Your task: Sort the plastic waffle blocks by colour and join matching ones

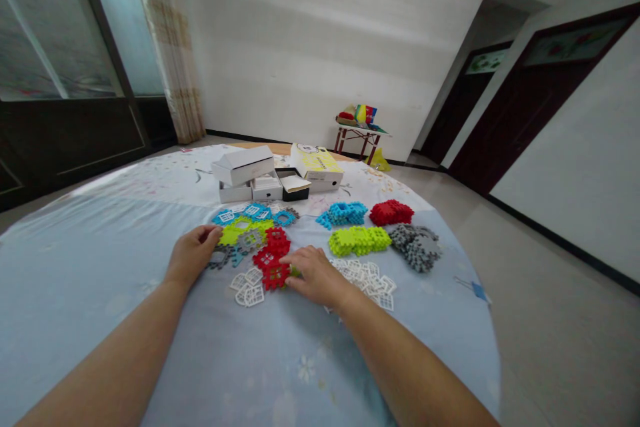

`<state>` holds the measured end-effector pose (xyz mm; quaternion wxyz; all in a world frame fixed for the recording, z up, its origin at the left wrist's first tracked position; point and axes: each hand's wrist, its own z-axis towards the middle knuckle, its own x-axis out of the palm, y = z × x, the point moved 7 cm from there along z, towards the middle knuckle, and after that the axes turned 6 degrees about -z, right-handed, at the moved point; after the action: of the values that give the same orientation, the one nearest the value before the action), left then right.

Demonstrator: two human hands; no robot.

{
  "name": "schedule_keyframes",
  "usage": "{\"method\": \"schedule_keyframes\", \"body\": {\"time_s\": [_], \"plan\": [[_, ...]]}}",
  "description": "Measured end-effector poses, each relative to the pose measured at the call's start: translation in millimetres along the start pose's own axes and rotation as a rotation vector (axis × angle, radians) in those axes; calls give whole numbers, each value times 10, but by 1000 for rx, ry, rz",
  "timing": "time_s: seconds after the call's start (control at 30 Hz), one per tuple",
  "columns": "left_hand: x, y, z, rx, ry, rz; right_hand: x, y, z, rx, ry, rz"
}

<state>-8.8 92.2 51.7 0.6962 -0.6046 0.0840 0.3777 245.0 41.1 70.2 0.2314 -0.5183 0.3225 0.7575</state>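
My left hand (pixel 195 252) rests at the left edge of a loose spread of plastic interlocking tiles. Its fingers are curled together beside a lime green tile (pixel 231 235), and whatever they pinch is hidden. My right hand (pixel 316 273) lies over the table with thumb and fingers apart, fingertips at the edge of the red tiles (pixel 275 273). A bit of lime green shows beneath those fingers. Blue tiles (pixel 257 211), some with white window inserts, and grey tiles (pixel 250 240) fill out the spread. Loose white window pieces (pixel 249 288) lie in front.
Stacks of blue (pixel 347 213), red (pixel 391 212), lime green (pixel 359 240) and grey tiles (pixel 416 247) stand to the right. White window pieces (pixel 367 281) are heaped by my right wrist. Behind are white boxes (pixel 245 165) and a yellow-and-white box (pixel 317 168). A pale cloth (pixel 240 360) covers the round table.
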Motion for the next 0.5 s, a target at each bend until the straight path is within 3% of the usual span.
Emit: {"method": "schedule_keyframes", "body": {"time_s": [0.1,0.23,0.33,0.5], "plan": [[-5,18,28,-1,13,36,-202,-113,-49,17,-81,71],[-4,72,80,-8,20,85,-620,-457,-185,101,-304,132],[-7,115,105,-22,19,111,-944,-876,-362,225,-469,136],[-12,169,133,-46,31,132,-1368,-1823,-701,519,-598,108]]}}
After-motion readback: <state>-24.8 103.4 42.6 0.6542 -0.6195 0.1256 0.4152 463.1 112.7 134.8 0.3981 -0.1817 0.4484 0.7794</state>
